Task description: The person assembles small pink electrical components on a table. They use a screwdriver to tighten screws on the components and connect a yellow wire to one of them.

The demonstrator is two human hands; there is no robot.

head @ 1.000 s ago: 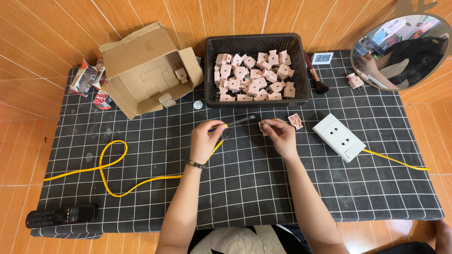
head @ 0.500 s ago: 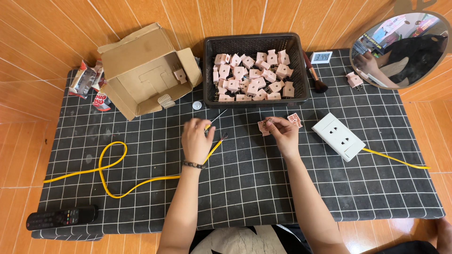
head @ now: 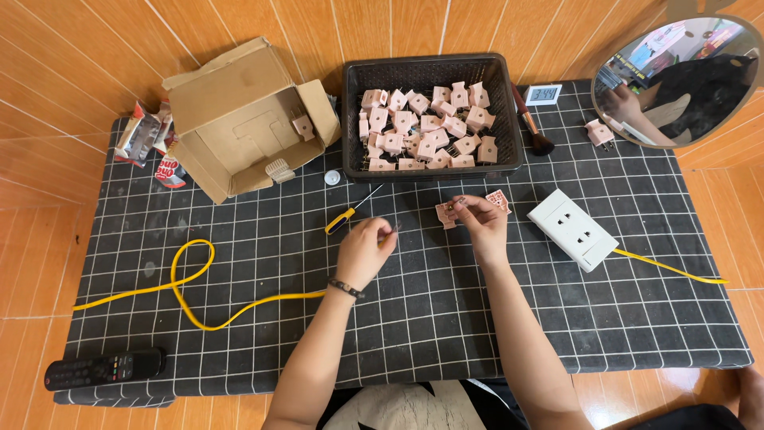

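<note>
My left hand (head: pixel 365 252) rests on the black grid mat (head: pixel 414 318), its fingertips pinched on a tiny dark part, likely a screw. A yellow-handled screwdriver (head: pixel 344 219) lies loose on the mat just above that hand. My right hand (head: pixel 478 224) holds a pink plug piece (head: pixel 444 214) at its thumb side, with a small metal bit between its fingertips. A second pink plug piece (head: pixel 499 201) lies right beside those fingers. Just past both hands stands a black basket (head: pixel 513 119) with several pink plugs.
An open cardboard box (head: pixel 239 119) lies at the back left with snack packets (head: pixel 147 139) beside it. A white socket strip (head: pixel 573 229) with a yellow cable (head: pixel 191 275) lies at the right. A remote (head: pixel 103 369), brush (head: pixel 532 127), small clock (head: pixel 543 95), white cap (head: pixel 332 178) and round mirror (head: pixel 684 80) are around.
My left hand has put the screwdriver down on the mat and drawn back toward me with its fingertips pinched. My right hand has stayed near the pink plug pieces.
</note>
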